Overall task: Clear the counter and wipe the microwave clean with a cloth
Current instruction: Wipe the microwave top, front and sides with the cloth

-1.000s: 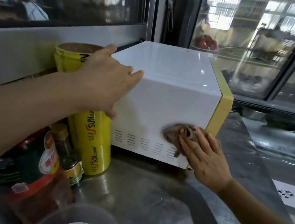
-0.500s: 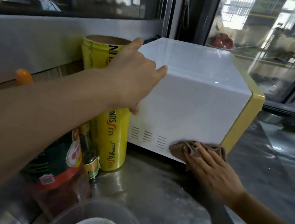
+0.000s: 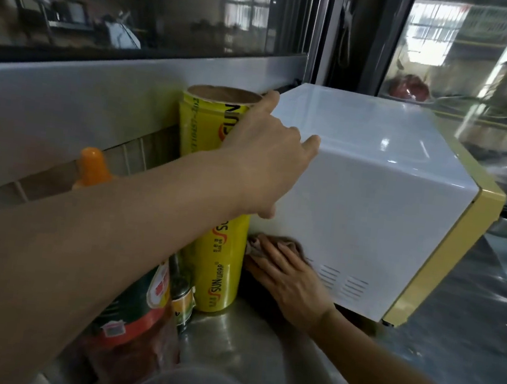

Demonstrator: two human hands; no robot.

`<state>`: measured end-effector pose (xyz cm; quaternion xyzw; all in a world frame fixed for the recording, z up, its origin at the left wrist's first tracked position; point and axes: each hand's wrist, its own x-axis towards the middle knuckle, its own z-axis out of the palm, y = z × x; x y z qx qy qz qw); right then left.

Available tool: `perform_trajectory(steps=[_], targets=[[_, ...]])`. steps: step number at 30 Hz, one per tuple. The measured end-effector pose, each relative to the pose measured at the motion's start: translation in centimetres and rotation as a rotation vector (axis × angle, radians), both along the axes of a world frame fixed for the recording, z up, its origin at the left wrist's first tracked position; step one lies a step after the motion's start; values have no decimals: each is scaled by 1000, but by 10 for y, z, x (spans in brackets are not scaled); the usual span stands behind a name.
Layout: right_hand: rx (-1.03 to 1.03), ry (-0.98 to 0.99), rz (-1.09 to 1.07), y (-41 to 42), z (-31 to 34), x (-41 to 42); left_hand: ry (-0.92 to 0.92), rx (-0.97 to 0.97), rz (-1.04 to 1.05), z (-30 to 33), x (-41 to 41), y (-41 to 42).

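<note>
Cloth is pressed flat against the microwave side panel, low near its rear corner, by the straight fingers of the right hand. Even pressure should be maintained (vents included). The casing is steadied by the left hand, fingers spread on its rear top edge.

**Readable print on the counter items**

The tall yellow cling-film roll carries "SUNWRAP" in white and red letters running up its lower side, with smaller print beside it too fine to read. Near its top, large red "SUN" letters and a partial number string, "10457-202", show. The red label on the dark jar bears characters too blurred to read.
</note>
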<state>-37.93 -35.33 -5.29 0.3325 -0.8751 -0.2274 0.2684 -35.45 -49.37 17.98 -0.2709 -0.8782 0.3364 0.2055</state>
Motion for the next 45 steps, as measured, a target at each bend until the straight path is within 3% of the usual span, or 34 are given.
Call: perform_trajectory(steps=[8, 21, 26, 29, 37, 42, 45], targets=[[106, -12, -21, 9, 5, 7, -23, 37, 24, 0, 2, 2], [112, -139, -149, 128, 8, 77, -23, 46, 66, 0, 6, 6], [45, -102, -151, 161, 12, 103, -33, 24, 80, 1, 9, 8], [-198, -89, -193, 172, 24, 125, -40, 10, 91, 2, 9, 8], [-1221, 188, -238, 121, 125, 141, -76, 20, 85, 8, 10, 10], [-1630, 136, -337, 88, 152, 102, -65, 31, 72, 7, 8, 9], [-1720, 183, -356, 79, 141, 95, -41, 40, 46, 6, 7, 8]])
